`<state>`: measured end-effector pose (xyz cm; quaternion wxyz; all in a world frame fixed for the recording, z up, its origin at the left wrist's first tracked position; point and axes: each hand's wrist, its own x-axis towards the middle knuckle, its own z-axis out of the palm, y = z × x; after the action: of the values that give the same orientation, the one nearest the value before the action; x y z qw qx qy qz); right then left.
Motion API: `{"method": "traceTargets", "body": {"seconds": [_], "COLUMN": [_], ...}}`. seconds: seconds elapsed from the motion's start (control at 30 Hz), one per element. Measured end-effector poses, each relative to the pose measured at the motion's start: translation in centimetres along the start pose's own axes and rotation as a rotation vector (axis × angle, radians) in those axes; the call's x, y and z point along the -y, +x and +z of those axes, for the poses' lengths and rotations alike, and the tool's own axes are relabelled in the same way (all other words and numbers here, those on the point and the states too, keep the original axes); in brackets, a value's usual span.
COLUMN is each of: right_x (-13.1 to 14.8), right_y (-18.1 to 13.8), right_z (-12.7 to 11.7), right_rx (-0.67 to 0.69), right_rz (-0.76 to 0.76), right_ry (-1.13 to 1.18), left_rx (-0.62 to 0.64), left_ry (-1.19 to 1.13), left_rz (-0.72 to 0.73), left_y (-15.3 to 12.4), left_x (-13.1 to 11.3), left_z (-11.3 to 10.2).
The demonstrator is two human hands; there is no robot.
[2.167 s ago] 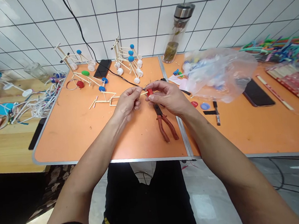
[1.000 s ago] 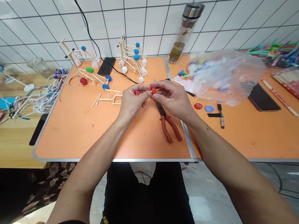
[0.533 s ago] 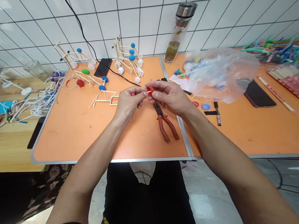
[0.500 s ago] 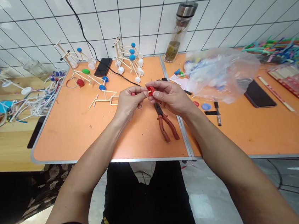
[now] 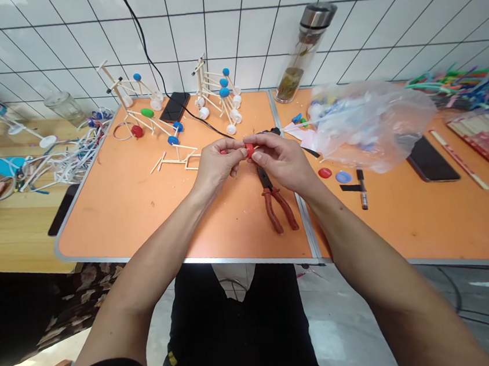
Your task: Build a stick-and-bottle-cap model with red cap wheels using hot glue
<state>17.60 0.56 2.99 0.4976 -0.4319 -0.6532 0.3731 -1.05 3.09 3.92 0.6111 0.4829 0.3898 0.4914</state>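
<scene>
Both hands meet above the orange table (image 5: 133, 206). My right hand (image 5: 283, 161) pinches a small red cap (image 5: 250, 149) between thumb and forefinger. My left hand (image 5: 215, 165) is closed in a pinch right beside it, gripping a thin stick with a second red cap (image 5: 222, 151) peeking out behind its fingers. The fingertips of the two hands touch at the cap. Red-handled pliers (image 5: 277, 203) lie on the table just under my right hand.
Stick-and-cap models (image 5: 218, 98) and a phone (image 5: 174, 106) stand at the back. A clear plastic bag (image 5: 369, 117) of caps, loose red and blue caps (image 5: 333, 175), a marker (image 5: 362, 189), another phone (image 5: 432, 157) and a glass bottle (image 5: 304, 48) lie right.
The hands stay pinched together on the red cap and stick with only small finger shifts. The view has drifted slightly, so everything sits a little lower and to the right.
</scene>
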Motion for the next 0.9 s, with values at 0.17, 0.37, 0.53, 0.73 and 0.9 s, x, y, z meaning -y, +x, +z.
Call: {"method": "traceTargets", "body": {"seconds": [0.17, 0.37, 0.53, 0.73, 0.9], "right_x": [0.07, -0.16, -0.04, -0.35, -0.66], "right_y": [-0.17, -0.02, 0.01, -0.07, 0.04], "right_z": [0.37, 0.28, 0.37, 0.67, 1.11], "right_rx": [-0.035, -0.035, -0.021, -0.024, -0.048], "right_rz": [-0.190, -0.121, -0.116, -0.102, -0.032], "right_ry": [-0.211, -0.127, -0.140, -0.106, 0.010], "left_rx": [0.002, 0.041, 0.039, 0.024, 0.052], "left_ry": [-0.001, 0.026, 0.081, 0.113, 0.147], "left_rz": [-0.094, -0.114, -0.097, -0.064, -0.044], "left_y": [0.08, -0.19, -0.32, -0.31, -0.41], "left_x": [-0.12, -0.20, -0.28, -0.03, -0.14], "left_z": [0.01, -0.05, -0.07, 0.12, 0.27]}}
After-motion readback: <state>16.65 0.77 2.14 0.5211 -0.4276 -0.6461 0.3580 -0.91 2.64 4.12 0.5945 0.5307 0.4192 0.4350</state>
